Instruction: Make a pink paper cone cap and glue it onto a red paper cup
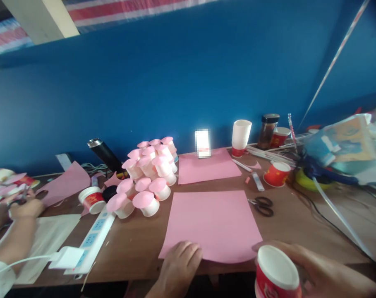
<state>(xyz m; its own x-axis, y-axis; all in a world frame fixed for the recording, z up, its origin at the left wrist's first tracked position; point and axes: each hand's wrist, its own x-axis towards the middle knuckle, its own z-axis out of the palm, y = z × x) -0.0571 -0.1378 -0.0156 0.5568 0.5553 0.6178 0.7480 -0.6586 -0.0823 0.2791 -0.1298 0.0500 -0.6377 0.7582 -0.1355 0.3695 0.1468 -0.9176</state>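
Left hand (pixel 179 265): laid flat, fingers spread, on the near edge of the pink sheet (pixel 211 225); grip released, nothing grasped.
Right hand (pixel 314 269): wrapped around a red cup (pixel 276 275) at the bottom right; grip clenched on the cup.
Red cup: held upside down, white base turned up, just beside the sheet's near right corner, at the front edge of the desk (pixel 138 244).
Pink sheet: spread flat on the desk in front of the person, its near edge pressed under the left hand.
Second sheet (pixel 208 166): laid farther back, near the blue wall, apart from the first.
Scissors (pixel 262 205): lying on the desk just right of the pink sheet, not touched.
Capped cups (pixel 150 176): white cups topped with pink discs, piled in a cluster left of the sheets.
Cup stack (pixel 241 135): white cups stacked upright behind the second sheet; a jar (pixel 267 130) is set beside it.
Power strip (pixel 93 238): laid slantwise at the left, with a white plug seated at its near end.
Flask (pixel 105 155): black, tilted, behind the capped cups.
Other person: a co-worker's hand (pixel 25 207) is seen at the far left over pink scraps; what is gripped there cannot be told.
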